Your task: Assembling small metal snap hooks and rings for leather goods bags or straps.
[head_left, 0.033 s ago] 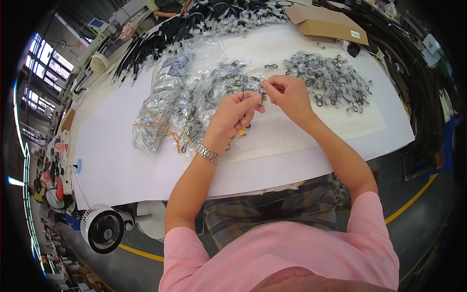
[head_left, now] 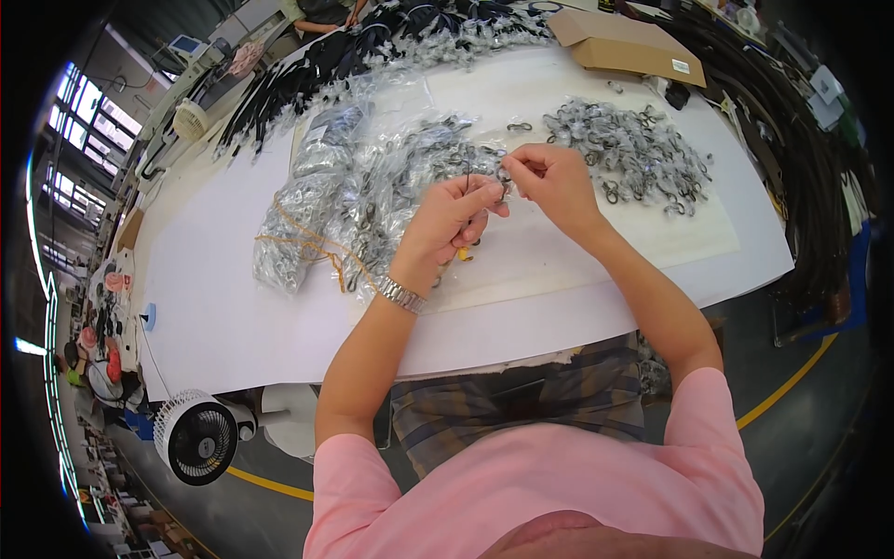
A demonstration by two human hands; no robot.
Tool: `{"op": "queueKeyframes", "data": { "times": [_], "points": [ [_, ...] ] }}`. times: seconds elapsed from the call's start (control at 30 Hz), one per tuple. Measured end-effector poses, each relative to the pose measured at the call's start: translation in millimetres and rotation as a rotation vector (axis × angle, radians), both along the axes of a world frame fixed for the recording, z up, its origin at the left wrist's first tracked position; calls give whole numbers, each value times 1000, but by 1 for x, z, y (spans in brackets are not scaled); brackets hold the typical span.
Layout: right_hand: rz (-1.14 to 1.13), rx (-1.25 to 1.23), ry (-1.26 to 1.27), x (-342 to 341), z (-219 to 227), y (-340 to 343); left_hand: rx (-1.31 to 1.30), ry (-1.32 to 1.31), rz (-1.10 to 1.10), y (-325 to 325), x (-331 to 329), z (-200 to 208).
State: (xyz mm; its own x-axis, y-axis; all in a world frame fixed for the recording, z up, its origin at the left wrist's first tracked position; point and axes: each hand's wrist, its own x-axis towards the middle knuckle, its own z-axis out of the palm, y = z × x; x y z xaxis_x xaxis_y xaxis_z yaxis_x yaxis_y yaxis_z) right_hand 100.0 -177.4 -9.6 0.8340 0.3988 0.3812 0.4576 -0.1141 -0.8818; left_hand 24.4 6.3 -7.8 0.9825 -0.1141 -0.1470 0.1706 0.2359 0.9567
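My left hand (head_left: 452, 222), with a metal watch on its wrist, is closed in front of the left-hand pile of small dark metal clasps (head_left: 438, 144) in clear plastic. A thin dark tip (head_left: 467, 171) rises above its fingers, and a small yellow piece (head_left: 463, 252) shows beneath them. What these belong to is hidden. Just to the right, my right hand (head_left: 559, 186) pinches at something tiny close to the left fingertips, too small to name. Beyond the right hand lies a second heap of plastic-wrapped dark clasps (head_left: 629, 149). One loose clasp (head_left: 519, 127) lies between the piles.
Clear plastic bags (head_left: 303, 228) with an orange-yellow cord lie left of the piles on the white table (head_left: 223, 307). Black straps (head_left: 289, 93) line the far side, near another person's hand (head_left: 321, 28). A cardboard box (head_left: 629, 47) stands far right; a fan (head_left: 197, 438) is at near left.
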Motion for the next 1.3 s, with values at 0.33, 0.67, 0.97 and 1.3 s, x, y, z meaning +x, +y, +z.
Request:
{"op": "queueKeyframes", "data": {
  "times": [0.33,0.67,0.97,1.3],
  "points": [
    [172,180,260,15,1,-6,-61,25,-53,3,0,-4],
    [209,397,551,15,-2,-2,-40,-49,57,2,0,-1],
    [325,320,513,4,-11,5,34,-95,122,1,-2,3],
    [368,533,774,-1,-10,8,53,-158,176,1,-3,3]
  ]
}}
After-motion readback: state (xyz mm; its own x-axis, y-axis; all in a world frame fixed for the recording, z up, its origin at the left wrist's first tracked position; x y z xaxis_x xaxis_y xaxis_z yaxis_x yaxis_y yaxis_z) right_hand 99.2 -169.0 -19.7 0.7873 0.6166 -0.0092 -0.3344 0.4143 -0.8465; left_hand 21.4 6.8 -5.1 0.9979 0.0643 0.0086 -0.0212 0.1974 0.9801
